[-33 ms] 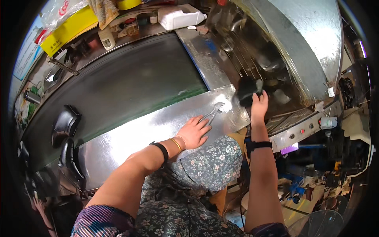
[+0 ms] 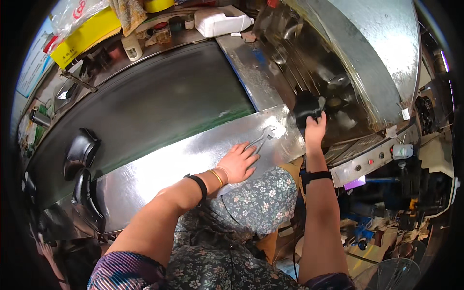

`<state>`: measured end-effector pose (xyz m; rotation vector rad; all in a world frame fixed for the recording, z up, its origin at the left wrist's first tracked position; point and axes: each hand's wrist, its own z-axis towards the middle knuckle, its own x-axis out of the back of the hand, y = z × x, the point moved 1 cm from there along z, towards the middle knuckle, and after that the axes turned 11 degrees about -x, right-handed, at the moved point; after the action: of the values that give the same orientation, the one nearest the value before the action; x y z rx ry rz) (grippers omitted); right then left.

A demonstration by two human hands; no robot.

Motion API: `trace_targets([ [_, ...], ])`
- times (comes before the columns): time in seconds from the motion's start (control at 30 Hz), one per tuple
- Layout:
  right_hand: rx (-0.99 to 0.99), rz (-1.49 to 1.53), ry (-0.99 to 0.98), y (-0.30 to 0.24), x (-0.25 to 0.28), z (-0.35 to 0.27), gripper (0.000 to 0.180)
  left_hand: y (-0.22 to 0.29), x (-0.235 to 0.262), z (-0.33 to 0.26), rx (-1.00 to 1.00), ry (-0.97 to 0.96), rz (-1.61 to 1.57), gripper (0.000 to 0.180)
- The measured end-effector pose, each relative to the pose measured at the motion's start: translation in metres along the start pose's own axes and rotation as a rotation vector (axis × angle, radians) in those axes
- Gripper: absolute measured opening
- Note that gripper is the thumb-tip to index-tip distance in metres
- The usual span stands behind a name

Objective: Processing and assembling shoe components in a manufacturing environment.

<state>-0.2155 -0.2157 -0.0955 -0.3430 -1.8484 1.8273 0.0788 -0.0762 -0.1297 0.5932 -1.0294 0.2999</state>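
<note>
My left hand (image 2: 237, 163) lies flat with fingers spread on a shiny metal plate (image 2: 159, 186). Its fingertips rest at the handles of metal pliers (image 2: 263, 139), whose jaws point away from me. To the right, my right hand (image 2: 315, 129) is closed on a black glossy piece (image 2: 307, 106), probably a shoe upper; its far side lies in the dark, oily-looking machine bay (image 2: 333, 82). Two similar black shoe uppers, a farther one (image 2: 83, 150) and a nearer one (image 2: 86, 200), stand at the left, by the dark conveyor belt (image 2: 169, 96).
A white jug (image 2: 220, 21), a small bottle (image 2: 131, 47) and a yellow box (image 2: 87, 36) line the far ledge. At right, a control panel (image 2: 365, 164) with buttons borders the bay. A fan (image 2: 394, 275) stands at lower right. Another person's hand (image 2: 47, 251) shows at lower left.
My right hand has shifted slightly left, and the black piece in it has tilted and moved a little up and right. My left hand and the pliers stay in place.
</note>
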Motion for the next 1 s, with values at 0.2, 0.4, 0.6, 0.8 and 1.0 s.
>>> trace_targets([
  [0.2, -0.052, -0.440, -0.737, -0.028, 0.024, -0.138, 0.040, 0.001, -0.006, -0.003, -0.006, 0.004, 0.002, 0.048],
  [0.4, -0.073, -0.038, -0.792, -0.183, 0.070, -0.322, 0.033, 0.001, -0.006, -0.002, -0.005, -0.038, 0.016, 0.048],
  [0.6, 0.272, 0.888, -1.169, -0.298, 0.091, -0.381, 0.033, 0.009, 0.002, -0.022, 0.078, 0.161, -0.150, 0.057],
  [0.8, 0.067, 1.226, -1.228, -0.304, 0.073, -0.409, 0.036, -0.014, 0.081, -0.170, 0.301, 0.175, -0.025, 0.053],
  [1.0, -0.123, 1.399, -1.048, -0.316, 0.078, -0.437, 0.040, -0.055, 0.245, -0.376, 0.875, 0.078, 0.712, 0.059],
])
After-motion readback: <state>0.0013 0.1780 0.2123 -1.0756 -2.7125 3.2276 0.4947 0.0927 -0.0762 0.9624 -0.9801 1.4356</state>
